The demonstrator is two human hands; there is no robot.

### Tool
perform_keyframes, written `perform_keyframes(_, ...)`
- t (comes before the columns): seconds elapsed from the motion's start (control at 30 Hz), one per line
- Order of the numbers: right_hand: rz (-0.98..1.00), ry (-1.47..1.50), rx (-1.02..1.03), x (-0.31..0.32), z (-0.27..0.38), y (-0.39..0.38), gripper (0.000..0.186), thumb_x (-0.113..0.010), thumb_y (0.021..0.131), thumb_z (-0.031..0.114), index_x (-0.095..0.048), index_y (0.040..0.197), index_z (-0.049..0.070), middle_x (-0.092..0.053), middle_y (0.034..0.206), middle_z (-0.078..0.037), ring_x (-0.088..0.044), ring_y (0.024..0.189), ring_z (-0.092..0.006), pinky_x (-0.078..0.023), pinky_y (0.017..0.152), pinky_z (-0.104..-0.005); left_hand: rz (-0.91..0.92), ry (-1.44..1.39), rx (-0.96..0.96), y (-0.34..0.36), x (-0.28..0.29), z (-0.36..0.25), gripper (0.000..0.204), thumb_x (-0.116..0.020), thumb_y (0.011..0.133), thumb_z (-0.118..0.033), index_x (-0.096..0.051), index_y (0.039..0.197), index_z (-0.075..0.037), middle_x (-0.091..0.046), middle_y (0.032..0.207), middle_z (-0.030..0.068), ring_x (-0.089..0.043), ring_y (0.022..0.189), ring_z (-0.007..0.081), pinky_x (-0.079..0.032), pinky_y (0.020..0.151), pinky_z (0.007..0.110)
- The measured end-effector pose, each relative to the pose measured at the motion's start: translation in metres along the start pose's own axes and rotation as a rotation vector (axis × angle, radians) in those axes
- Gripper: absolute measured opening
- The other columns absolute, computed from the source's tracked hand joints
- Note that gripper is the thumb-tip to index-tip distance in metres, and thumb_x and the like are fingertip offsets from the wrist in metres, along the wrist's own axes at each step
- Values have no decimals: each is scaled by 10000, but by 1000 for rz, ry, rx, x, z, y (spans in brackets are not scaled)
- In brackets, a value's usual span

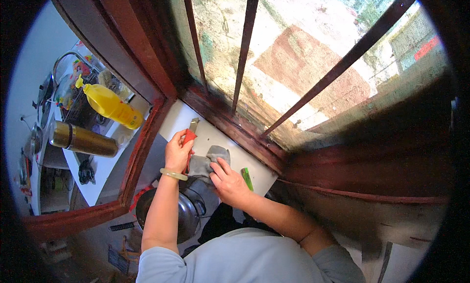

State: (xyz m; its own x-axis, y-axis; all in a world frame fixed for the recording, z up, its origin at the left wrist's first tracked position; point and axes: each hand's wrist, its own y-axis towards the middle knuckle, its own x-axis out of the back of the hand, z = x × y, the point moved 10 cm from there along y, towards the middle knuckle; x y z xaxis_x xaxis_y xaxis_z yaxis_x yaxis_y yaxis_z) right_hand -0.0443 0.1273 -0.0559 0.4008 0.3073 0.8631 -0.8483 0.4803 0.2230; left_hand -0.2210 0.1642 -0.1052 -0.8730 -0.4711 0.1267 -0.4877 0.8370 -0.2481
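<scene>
My left hand [177,151], with a pale bangle at the wrist, is closed round a red-handled tool [190,135]. A flat metal end like a blade points from it toward the window; its exact kind is unclear. A crumpled grey cloth [200,166] lies on the white sill between my hands. The bent fingers of my right hand [229,184] grip the cloth's right side. Just right of that hand lies a narrow green object [246,178], partly hidden by my wrist.
The barred window [238,58] borders the sill ahead. Left of me stands an open red-brown window frame [142,160]; through its pane area show a yellow pump bottle [110,104] and a gold flask [83,139]. A steel pan [183,212] sits below my left forearm.
</scene>
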Motion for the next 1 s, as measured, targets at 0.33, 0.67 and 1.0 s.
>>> perform_keyframes(0.33, 19, 42, -38, 5, 0, 0, 469, -725, 634, 93, -553, 1058, -7, -455, 1330, -197, -389, 1296, -402, -469, 907, -418, 83, -209, 77, -47, 6, -5, 370, -584, 886, 1, -502, 1246, 28, -642, 927, 81, -613, 661, 129, -514, 589, 238)
perform_keyframes(0.67, -202, 253, -162, 60, 5, -27, 335, -677, 767, 115, -589, 1080, 36, -584, 1176, -183, -573, 1088, -369, -469, 885, -441, 288, -569, 250, -100, -49, 1, 361, -576, 898, -30, -489, 1246, 17, -645, 951, 128, -645, 754, 196, -550, 667, 290)
perform_keyframes(1.0, -109, 1208, -715, -9, -26, -97, 415, -653, 899, 133, -470, 1246, -3, -651, 984, -126, -645, 850, -158, -530, 731, -300, 233, -636, 226, -147, -96, 7, 413, -542, 885, 47, -467, 1290, 12, -591, 1167, 117, -592, 1028, 178, -496, 900, 306)
